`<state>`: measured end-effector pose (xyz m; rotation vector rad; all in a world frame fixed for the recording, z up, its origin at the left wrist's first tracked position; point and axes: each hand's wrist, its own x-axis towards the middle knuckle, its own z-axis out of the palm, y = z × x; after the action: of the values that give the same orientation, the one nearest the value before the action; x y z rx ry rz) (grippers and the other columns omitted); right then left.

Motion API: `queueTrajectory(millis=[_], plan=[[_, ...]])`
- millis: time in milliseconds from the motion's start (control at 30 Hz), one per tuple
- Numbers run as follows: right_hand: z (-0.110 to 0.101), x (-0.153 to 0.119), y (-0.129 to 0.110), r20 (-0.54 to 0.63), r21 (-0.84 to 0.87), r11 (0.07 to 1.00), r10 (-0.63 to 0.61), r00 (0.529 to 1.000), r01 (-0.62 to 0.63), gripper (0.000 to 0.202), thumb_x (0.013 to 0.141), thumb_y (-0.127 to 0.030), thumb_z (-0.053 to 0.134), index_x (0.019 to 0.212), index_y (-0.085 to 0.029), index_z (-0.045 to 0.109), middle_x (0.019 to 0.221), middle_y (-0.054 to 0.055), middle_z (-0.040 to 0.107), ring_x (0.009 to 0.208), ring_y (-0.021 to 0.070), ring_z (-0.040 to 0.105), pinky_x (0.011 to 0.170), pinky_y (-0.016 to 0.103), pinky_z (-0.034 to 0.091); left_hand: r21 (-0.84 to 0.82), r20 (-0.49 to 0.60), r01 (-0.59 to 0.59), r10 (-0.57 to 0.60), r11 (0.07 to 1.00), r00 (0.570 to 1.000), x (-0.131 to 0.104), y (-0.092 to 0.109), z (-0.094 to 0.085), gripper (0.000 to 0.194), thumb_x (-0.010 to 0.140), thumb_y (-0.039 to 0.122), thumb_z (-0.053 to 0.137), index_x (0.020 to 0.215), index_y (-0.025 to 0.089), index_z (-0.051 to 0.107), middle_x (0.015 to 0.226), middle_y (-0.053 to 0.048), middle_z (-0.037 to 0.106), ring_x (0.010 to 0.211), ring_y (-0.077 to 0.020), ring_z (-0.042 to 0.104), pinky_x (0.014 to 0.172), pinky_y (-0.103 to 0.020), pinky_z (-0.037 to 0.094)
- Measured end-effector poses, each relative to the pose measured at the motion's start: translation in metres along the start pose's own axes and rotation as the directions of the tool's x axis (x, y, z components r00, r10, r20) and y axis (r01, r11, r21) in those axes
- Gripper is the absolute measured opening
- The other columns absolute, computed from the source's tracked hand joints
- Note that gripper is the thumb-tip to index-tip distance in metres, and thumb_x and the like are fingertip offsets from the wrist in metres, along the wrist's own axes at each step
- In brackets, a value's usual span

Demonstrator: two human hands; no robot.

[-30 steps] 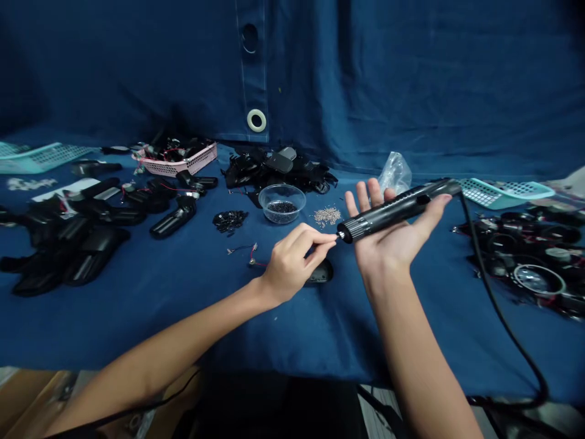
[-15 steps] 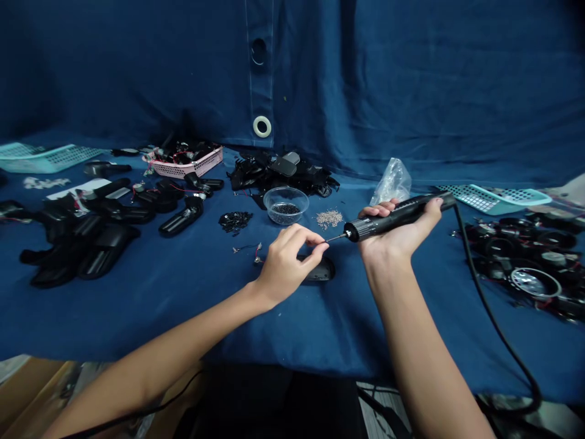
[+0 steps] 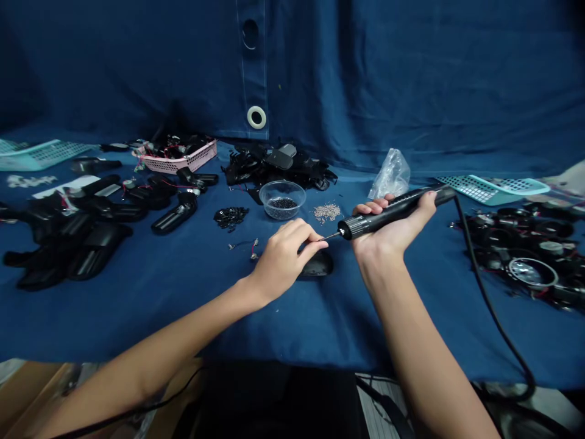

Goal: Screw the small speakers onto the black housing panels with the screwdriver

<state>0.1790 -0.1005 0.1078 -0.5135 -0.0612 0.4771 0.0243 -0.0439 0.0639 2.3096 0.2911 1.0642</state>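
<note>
Head view: the electric screwdriver is now gripped fully by the right hand, whose fingers were spread open a second ago. Its bit tip is pinched by the left hand, lowered onto the black casing below the screwdriver on the table.

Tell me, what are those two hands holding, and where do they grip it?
The right hand grips a corded electric screwdriver around its barrel. The left hand pinches at the bit's tip; anything between its fingers is too small to tell.
</note>
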Motion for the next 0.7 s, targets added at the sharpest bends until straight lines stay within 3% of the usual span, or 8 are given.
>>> queueTrajectory(millis=[67, 133, 233, 300, 367, 433, 500, 700], plan=[[-0.002, 0.002, -0.001, 0.030, -0.054, 0.998, -0.015, 0.999, 0.016, 0.046, 0.085, -0.064, 0.041, 0.072, -0.019, 0.040, 0.057, -0.007, 0.036, 0.042, 0.0039, 0.039, 0.040, 0.017, 0.039, 0.056, 0.110, 0.045, -0.051, 0.997, 0.993, 0.001, -0.009, -0.007, 0.018, 0.088, 0.036, 0.061, 0.095, 0.019, 0.063, 0.095, -0.003, 0.063, 0.095, -0.0177, 0.057, 0.089, -0.034, 0.045], [-0.002, 0.001, -0.003, 0.083, -0.122, 0.991, -0.047, 0.995, 0.056, 0.048, 0.084, -0.067, 0.041, 0.072, -0.020, 0.042, 0.056, -0.007, 0.036, 0.042, 0.0043, 0.039, 0.040, 0.017, 0.039, 0.097, 0.228, 0.088, -0.108, 0.991, 0.968, -0.001, -0.023, -0.017, 0.036, 0.083, 0.043, 0.066, 0.112, 0.022, 0.061, 0.109, -0.004, 0.062, 0.108, -0.0215, 0.055, 0.097, -0.039, 0.043], [0.006, -0.006, -0.008, 0.217, -0.235, 0.957, -0.119, 0.969, 0.170, 0.050, 0.085, -0.069, 0.035, 0.075, -0.021, 0.047, 0.055, -0.005, 0.038, 0.041, 0.0058, 0.041, 0.039, 0.019, 0.039, 0.122, 0.426, 0.160, -0.197, 0.980, 0.883, -0.010, -0.045, -0.032, 0.058, 0.075, 0.052, 0.071, 0.125, 0.027, 0.055, 0.124, -0.005, 0.056, 0.118, -0.0253, 0.051, 0.100, -0.043, 0.042], [0.017, -0.011, -0.012, 0.362, -0.304, 0.916, -0.142, 0.921, 0.261, 0.048, 0.089, -0.065, 0.033, 0.078, -0.022, 0.050, 0.055, -0.004, 0.041, 0.042, 0.0077, 0.044, 0.040, 0.021, 0.040, 0.138, 0.532, 0.181, -0.227, 0.974, 0.816, -0.018, -0.054, -0.036, 0.070, 0.069, 0.056, 0.074, 0.129, 0.029, 0.051, 0.129, -0.005, 0.053, 0.121, -0.0270, 0.049, 0.103, -0.046, 0.041], [0.030, -0.016, -0.012, 0.512, -0.364, 0.870, -0.111, 0.852, 0.332, 0.043, 0.090, -0.061, 0.037, 0.079, -0.022, 0.052, 0.056, -0.003, 0.044, 0.042, 0.0095, 0.046, 0.040, 0.023, 0.041, 0.150, 0.578, 0.172, -0.228, 0.974, 0.784, -0.024, -0.059, -0.036, 0.076, 0.068, 0.056, 0.075, 0.133, 0.030, 0.047, 0.129, -0.005, 0.053, 0.120, -0.0276, 0.050, 0.106, -0.050, 0.036], [0.039, -0.021, -0.006, 0.617, -0.416, 0.828, -0.046, 0.785, 0.376, 0.039, 0.088, -0.059, 0.046, 0.079, -0.022, 0.054, 0.056, -0.002, 0.047, 0.042, 0.0110, 0.047, 0.039, 0.025, 0.039, 0.159, 0.579, 0.148, -0.214, 0.976, 0.787, -0.029, -0.061, -0.032, 0.071, 0.072, 0.052, 0.073, 0.134, 0.030, 0.046, 0.126, -0.006, 0.055, 0.116, -0.0271, 0.052, 0.108, -0.053, 0.032], [0.041, -0.025, 0.006, 0.659, -0.452, 0.796, -0.006, 0.752, 0.403, 0.038, 0.086, -0.058, 0.051, 0.079, -0.021, 0.055, 0.054, -0.002, 0.050, 0.040, 0.0119, 0.046, 0.037, 0.025, 0.036, 0.162, 0.552, 0.132, -0.201, 0.978, 0.809, -0.033, -0.062, -0.027, 0.064, 0.077, 0.047, 0.070, 0.134, 0.029, 0.047, 0.124, -0.007, 0.056, 0.113, -0.0260, 0.054, 0.108, -0.054, 0.031], [0.018, -0.038, 0.050, 0.587, -0.483, 0.820, 0.044, 0.809, 0.306, 0.032, 0.083, -0.054, 0.054, 0.078, -0.023, 0.056, 0.051, -0.005, 0.050, 0.037, 0.0083, 0.045, 0.040, 0.023, 0.037, 0.139, 0.495, 0.102, -0.159, 0.985, 0.854, -0.037, -0.067, -0.020, 0.059, 0.078, 0.045, 0.070, 0.130, 0.026, 0.048, 0.121, -0.006, 0.057, 0.114, -0.0256, 0.054, 0.101, -0.045, 0.041]])
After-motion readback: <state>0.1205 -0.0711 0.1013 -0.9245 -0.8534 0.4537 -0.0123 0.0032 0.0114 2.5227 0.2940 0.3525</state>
